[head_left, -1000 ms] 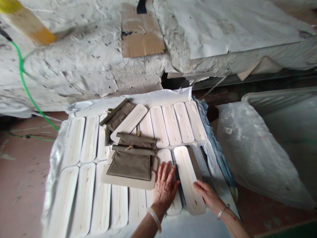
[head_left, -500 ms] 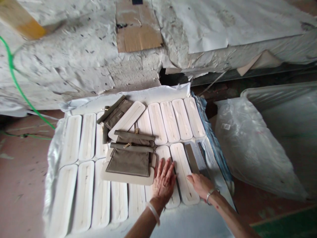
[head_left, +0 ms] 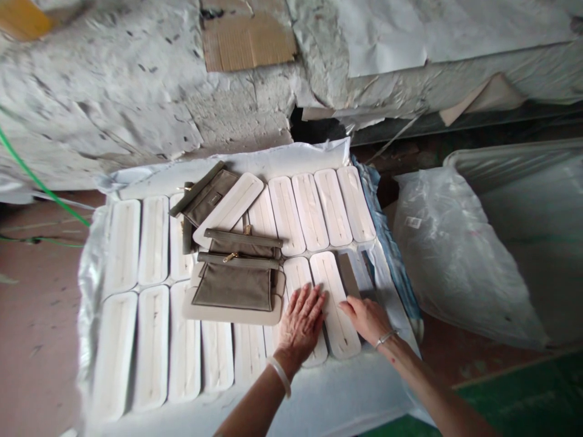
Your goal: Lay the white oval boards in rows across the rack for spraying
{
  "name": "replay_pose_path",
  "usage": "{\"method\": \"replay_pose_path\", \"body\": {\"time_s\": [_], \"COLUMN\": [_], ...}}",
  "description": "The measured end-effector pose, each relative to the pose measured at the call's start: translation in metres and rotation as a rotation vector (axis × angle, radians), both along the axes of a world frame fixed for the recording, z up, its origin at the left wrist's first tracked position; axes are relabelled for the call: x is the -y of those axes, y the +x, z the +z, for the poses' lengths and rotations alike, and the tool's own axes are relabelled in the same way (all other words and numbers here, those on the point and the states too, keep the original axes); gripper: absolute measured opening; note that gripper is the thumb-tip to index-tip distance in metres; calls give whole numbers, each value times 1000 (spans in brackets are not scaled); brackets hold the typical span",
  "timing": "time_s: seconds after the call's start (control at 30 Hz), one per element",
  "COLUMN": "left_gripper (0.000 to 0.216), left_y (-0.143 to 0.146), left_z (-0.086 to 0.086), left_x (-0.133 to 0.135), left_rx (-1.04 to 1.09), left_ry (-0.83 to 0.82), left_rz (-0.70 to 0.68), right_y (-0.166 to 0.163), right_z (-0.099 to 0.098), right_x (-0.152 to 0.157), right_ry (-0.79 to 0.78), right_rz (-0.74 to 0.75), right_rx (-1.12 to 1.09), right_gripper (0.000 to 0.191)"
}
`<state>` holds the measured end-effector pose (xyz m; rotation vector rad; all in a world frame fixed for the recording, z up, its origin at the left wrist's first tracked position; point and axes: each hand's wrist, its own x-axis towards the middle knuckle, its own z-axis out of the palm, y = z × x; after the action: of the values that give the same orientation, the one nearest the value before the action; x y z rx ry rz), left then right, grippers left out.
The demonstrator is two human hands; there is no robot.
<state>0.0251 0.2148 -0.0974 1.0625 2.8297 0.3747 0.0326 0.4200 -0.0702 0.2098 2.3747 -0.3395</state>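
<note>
Head view, single frame.

- Item: white insert (head_left: 334,297), long with rounded ends and a shallow groove down its length. It lies in the lower centre-right of the frame, last in the near row, touching its neighbour on the left.
- Handling (judged): probably light and fairly stiff, like moulded foam or card, and liable to dent or soil. Best taken by the two long edges, or lifted at the near rounded end.
- Left hand (head_left: 300,321): flat, palm down, fingers spread. It rests on the neighbouring insert (head_left: 296,274) with its fingertips reaching the item's left edge, and grips nothing.
- Right hand (head_left: 368,318): fingers stretched out loosely against the item's right edge, not closed around anything.
- Beside the item: grey strip (head_left: 348,274), just right of it.
- Other stock: rows of inserts (head_left: 152,340) on a white sheet (head_left: 319,400); olive pouches (head_left: 234,285) on a beige board (head_left: 228,315), centre of frame.
- Surroundings: clear bag (head_left: 455,261) at right; cardboard (head_left: 248,42) at top centre.
</note>
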Motion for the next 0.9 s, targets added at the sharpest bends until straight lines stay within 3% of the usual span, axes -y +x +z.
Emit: {"method": "replay_pose_path", "body": {"time_s": [0.17,0.33,0.5,0.73,0.83,0.9], "left_gripper": [57,58,59,64,64,63], "left_y": [-1,0,-2,-4,-4,-4], "left_z": [1,0,4,6,3,1], "left_x": [0,1,1,4,5,6], "left_rx": [37,39,62,143,144,133], "left_ry": [33,74,93,191,214,227], "left_rz": [14,15,15,63,96,106], "right_y": [-2,-9,-18,13,18,18], "right_z": [-4,2,-4,-32,-23,-12], "right_x": [-1,2,6,31,34,23], "right_ry": [-63,4,33,-192,-306,-441], "right_rz": [-67,18,-112,-552,-727,-923], "right_rx": [7,1,-112,-557,-523,-425], "right_gripper": [33,33,22,35,43,45]}}
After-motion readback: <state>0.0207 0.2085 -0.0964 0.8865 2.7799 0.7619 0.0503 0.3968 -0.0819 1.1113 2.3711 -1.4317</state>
